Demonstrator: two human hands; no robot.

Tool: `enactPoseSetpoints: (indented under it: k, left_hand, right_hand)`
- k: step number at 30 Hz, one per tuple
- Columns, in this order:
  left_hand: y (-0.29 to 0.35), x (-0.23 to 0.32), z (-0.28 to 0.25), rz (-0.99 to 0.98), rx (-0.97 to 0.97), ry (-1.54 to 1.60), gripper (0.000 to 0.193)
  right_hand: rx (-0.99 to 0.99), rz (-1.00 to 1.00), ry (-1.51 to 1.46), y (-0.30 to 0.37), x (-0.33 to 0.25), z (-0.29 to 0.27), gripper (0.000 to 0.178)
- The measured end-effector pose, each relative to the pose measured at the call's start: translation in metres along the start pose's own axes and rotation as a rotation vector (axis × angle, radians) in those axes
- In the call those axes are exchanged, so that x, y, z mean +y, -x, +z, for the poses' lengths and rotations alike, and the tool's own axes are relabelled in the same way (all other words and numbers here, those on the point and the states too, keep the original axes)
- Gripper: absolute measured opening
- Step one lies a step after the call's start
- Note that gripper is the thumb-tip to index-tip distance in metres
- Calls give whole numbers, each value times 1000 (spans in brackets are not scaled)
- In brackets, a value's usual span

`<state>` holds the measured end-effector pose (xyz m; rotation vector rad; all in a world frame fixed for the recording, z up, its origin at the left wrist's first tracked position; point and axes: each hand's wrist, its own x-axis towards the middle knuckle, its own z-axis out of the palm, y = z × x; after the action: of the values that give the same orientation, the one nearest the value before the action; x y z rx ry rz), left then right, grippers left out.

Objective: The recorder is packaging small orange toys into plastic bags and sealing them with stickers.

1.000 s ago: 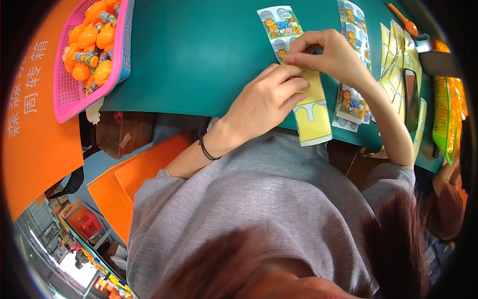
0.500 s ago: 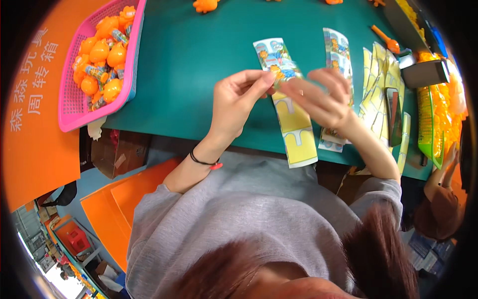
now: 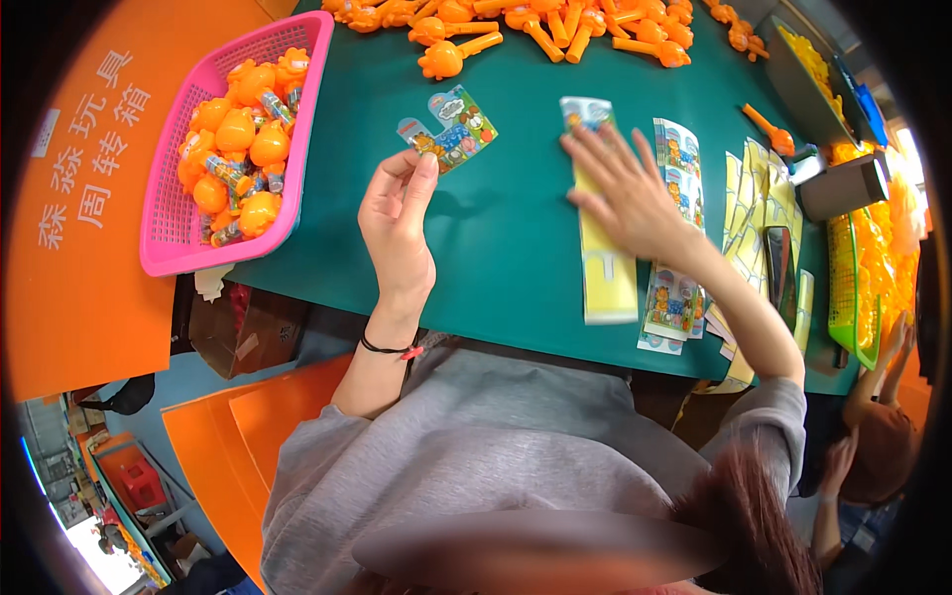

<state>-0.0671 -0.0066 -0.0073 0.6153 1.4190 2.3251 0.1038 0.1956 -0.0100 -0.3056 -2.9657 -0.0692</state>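
Note:
A small die-cut sticker (image 3: 458, 134) with colourful cartoon print is pinched between the thumb and fingers of my left hand (image 3: 402, 203), held up over the green table. My right hand (image 3: 630, 193) lies palm down with fingers spread, on or just above a sticker strip (image 3: 610, 288) with a yellow backing; a printed end shows beyond my fingertips. Beside it on the right is a stack of printed sticker sheets (image 3: 674, 297). Farther right are several peeled yellow backing strips (image 3: 759, 203).
A pink basket (image 3: 307, 129) of orange toys with printed stickers stands at the left. Orange toys with handles (image 3: 555, 25) are piled along the far side. At the right are a dark phone-like object (image 3: 778, 263), a grey box (image 3: 843, 186) and a green basket (image 3: 841, 288); another person's arm (image 3: 838, 476) shows beyond.
My left hand has moved left with the sticker, which is now apart from the strip. My right hand has opened flat over the strip. The view has shifted, showing more orange toys.

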Motion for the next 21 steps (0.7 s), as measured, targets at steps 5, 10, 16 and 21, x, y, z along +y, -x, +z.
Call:
enactPoseSetpoints:
  k: [5, 10, 16, 21]
  left_hand:
    - [4, -2, -2, -27, -72, -13, 14]
    - [4, -6, -1, -25, -168, -24, 12]
    - [8, -3, -5, -21, -192, -42, 19]
    - [9, -1, 7, 166, -183, -139, 46]
  right_hand:
    - [210, 219, -596, -107, 65, -17, 30]
    - [280, 131, 25, -178, 191, 41, 52]
    - [125, -117, 114, -175, 177, 2, 47]
    - [215, -53, -240, -110, 123, -31, 54]
